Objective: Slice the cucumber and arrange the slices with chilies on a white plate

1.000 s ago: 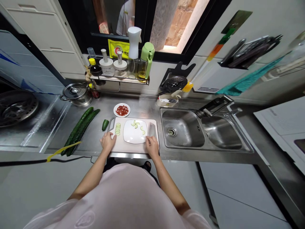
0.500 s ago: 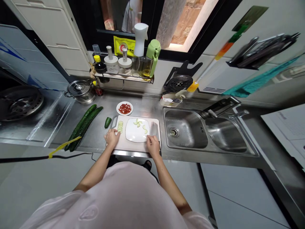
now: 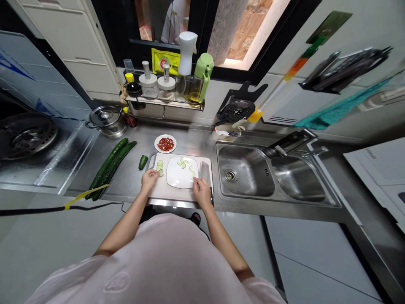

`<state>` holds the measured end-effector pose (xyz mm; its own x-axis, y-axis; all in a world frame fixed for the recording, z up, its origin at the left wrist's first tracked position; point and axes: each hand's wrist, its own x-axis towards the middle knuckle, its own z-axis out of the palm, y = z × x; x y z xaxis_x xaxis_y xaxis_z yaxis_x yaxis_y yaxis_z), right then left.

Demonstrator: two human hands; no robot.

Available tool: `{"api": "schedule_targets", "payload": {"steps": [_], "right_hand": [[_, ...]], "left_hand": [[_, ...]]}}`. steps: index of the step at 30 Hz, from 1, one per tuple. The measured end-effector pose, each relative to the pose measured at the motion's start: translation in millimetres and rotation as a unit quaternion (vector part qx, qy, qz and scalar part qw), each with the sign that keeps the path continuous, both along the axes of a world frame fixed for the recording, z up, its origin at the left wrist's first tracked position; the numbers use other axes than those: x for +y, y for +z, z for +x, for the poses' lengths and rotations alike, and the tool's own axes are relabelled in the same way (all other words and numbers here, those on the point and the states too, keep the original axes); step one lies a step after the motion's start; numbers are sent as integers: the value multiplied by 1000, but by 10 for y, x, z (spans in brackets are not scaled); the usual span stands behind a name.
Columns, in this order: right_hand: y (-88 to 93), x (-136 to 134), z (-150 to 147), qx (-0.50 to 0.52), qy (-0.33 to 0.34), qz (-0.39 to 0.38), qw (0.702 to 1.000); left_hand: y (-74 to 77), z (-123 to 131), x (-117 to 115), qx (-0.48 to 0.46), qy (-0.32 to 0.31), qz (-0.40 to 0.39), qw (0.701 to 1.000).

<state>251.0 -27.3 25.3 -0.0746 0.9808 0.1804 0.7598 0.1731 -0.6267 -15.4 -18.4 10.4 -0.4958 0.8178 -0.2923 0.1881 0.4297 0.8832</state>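
My left hand rests on a white cutting board, its fingertips at a short row of cucumber slices. A white plate on the board carries thin cucumber slices in a fan pattern. My right hand is at the plate's right side, with its fingers reaching the rim. Beside that hand a cleaver lies flat along the board's right edge. Left of the board lies a cut cucumber piece, and further left lie two whole cucumbers.
A small white plate of red shreds stands behind the board. To the right is a steel double sink. A steel pot and a stove are at the left. Bottles stand on a shelf behind.
My left hand has moved forward onto the row of cucumber slices. The fingers of my right hand have shifted toward the plate's rim.
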Motion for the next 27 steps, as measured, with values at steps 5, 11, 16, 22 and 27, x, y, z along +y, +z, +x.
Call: {"api": "schedule_targets", "payload": {"steps": [5,11,16,22,27], "right_hand": [[115,59,-124,54,10,18,998],[437,192,-329,147,43,41,987],[744,303,-498,220,79,26,972],[903,395,-635,266,145,-36,952],[938,406,-684,276,168,-54,945]], "left_hand": [[265,76,43,-125,-1,50,991],[677,252,39,-206,-22,61,976],[938,396,-4,-240,-74,72,965],[1068,495,-36,-259,-105,78,957],[1082,514,-40,-265,-114,77,954]]}}
